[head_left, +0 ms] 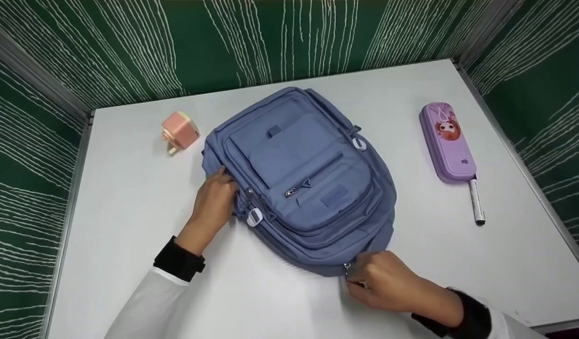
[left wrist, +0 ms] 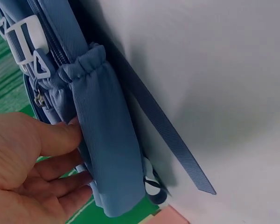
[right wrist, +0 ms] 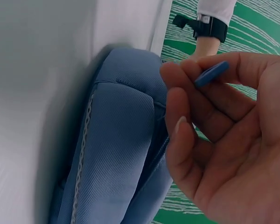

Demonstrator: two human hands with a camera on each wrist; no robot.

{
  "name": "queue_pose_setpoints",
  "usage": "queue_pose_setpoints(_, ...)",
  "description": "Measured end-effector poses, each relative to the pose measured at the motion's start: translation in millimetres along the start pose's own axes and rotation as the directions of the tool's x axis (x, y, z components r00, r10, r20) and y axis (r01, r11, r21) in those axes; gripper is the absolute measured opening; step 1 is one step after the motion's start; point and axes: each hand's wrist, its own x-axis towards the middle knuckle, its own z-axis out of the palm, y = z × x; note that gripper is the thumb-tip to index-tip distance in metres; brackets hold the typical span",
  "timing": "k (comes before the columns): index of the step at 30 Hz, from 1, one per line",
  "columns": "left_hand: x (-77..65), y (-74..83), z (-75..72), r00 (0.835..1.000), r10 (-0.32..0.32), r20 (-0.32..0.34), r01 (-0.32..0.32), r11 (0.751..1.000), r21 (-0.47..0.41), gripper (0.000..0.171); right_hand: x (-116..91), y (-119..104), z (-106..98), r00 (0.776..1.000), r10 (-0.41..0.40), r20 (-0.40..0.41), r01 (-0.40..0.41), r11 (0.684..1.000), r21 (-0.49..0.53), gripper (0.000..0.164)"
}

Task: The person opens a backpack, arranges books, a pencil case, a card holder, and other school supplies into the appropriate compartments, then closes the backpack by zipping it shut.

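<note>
1. Pinching 1 blue tab (right wrist: 212, 74) between thumb and fingers of the right hand (head_left: 386, 282).
2. Gripping 1 blue backpack (head_left: 294, 155), between both hands' fingers, with the left hand (head_left: 215, 197), fingertips partly hidden.
3. Beyond the left fingers: 1 pink block (head_left: 182, 130), cut off in the left wrist view.
4. Farther past the right fingers: 1 purple case (head_left: 448, 146), 1 marker (head_left: 477, 202).

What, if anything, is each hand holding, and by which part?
The left hand holds the bag by its side, at a pocket; the right hand holds a zipper pull by its blue tab.
</note>
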Motion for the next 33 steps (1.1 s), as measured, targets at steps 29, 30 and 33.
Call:
queue_pose_setpoints(29, 45.0, -16.7, 19.4, 0.989, -0.145, -0.036, 0.138, 0.979, -0.149, 0.034, 44, -20, 44, 0.995, -0.09, 0.039, 0.087, 0.993, 0.086, 0.023)
queue_pose_setpoints(30, 41.7, -13.1, 19.5, 0.987, -0.144, -0.074, 0.129, 0.977, -0.171, 0.037, 44, -20, 44, 0.996, -0.085, 0.039, 0.081, 0.993, 0.084, 0.019)
queue_pose_setpoints(33, 29.9, 3.8, 19.2, 0.972, -0.107, -0.21, 0.059, 0.973, -0.224, 0.042, 44, -20, 44, 0.997, -0.069, 0.029, 0.067, 0.995, 0.077, 0.013)
